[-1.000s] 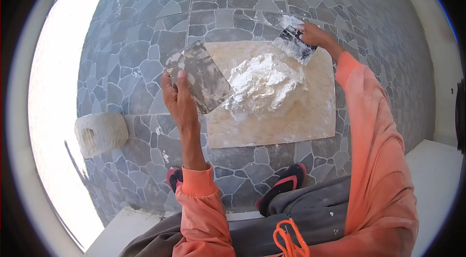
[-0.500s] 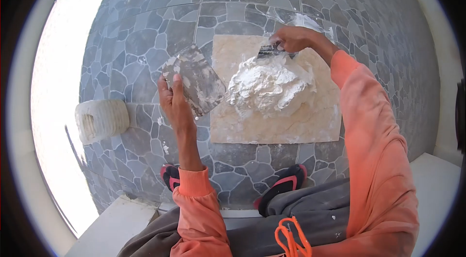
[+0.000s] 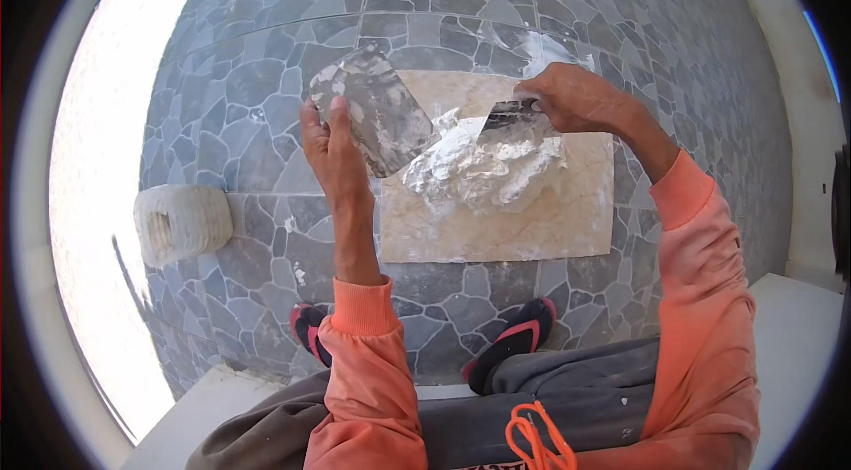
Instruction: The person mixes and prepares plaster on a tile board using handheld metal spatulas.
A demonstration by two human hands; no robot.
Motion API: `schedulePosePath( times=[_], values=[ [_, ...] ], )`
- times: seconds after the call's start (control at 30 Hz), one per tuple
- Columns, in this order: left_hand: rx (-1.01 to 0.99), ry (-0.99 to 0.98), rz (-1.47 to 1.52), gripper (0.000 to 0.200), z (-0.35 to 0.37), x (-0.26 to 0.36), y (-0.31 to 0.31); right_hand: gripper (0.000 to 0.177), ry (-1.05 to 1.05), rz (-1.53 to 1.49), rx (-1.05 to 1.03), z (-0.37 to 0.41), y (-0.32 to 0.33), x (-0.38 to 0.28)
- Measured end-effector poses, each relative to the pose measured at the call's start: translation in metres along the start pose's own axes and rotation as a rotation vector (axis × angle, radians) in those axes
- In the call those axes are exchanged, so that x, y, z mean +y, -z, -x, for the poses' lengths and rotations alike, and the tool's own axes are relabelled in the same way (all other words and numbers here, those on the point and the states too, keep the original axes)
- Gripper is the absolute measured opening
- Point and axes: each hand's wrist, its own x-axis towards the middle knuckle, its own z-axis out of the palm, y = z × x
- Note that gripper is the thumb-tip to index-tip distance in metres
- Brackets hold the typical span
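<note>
My left hand is closed on the near edge of a flat, square plastering plate smeared with white residue. Its lower right corner hangs by the left side of a heap of white plaster paste. My right hand grips a dark, wide-bladed scraper from above, its handle hidden by my fingers. The blade rests against the upper part of the heap. Under the paste lies a beige tile with white smears on its surface.
A whitish plastic container stands on the stone-patterned floor at the left. White residue marks the floor beyond the tile. My feet in black and red sandals are at the tile's near side, and a pale ledge is at the right.
The plate in my left hand has moved up and right, closer to the heap. My right hand has shifted right, and the scraper blade has turned and sits lower on the paste.
</note>
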Motion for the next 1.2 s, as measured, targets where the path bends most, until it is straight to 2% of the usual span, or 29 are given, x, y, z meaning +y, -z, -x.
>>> schedulePosePath(
  times=[0.1,0.2,0.3,0.43,0.57,0.7,0.8,0.9,0.97,1.07,1.2],
  values=[
    [0.060,-0.004,-0.031,0.040,0.000,0.004,0.007,0.036,-0.099,-0.145,0.153,-0.035,-0.008,0.036],
    [0.062,0.002,-0.052,0.035,0.000,0.005,0.025,0.036,-0.112,-0.302,0.264,-0.097,-0.047,0.101],
    [0.083,0.006,-0.056,0.033,0.004,0.007,0.043,0.037,-0.111,-0.319,0.224,-0.144,-0.063,0.117],
    [0.120,0.018,-0.072,0.033,0.008,0.007,0.064,0.036,-0.026,-0.176,0.238,-0.198,-0.076,0.092],
    [0.158,0.021,-0.102,0.034,0.011,0.009,0.075,0.032,0.151,-0.120,-0.010,-0.230,-0.079,0.029],
    [0.168,0.007,-0.154,0.037,0.007,0.003,0.088,0.031,0.282,-0.029,-0.249,-0.234,-0.090,-0.023],
    [0.151,0.002,-0.158,0.040,0.007,0.004,0.089,0.031,0.300,-0.042,-0.323,-0.228,-0.082,-0.029],
    [0.172,-0.008,-0.186,0.042,0.008,0.007,0.087,0.029,0.344,0.110,-0.371,-0.207,-0.066,-0.032],
    [0.229,-0.029,-0.192,0.043,0.007,0.003,0.085,0.028,0.349,0.066,-0.334,-0.181,-0.059,-0.029],
    [0.178,-0.019,-0.099,0.034,0.012,0.018,0.071,0.027,0.350,-0.006,-0.275,-0.140,-0.054,-0.021],
    [0.092,-0.034,-0.046,0.035,0.006,0.014,0.064,0.026,0.372,0.006,-0.179,-0.084,-0.060,-0.005]
  ],
)
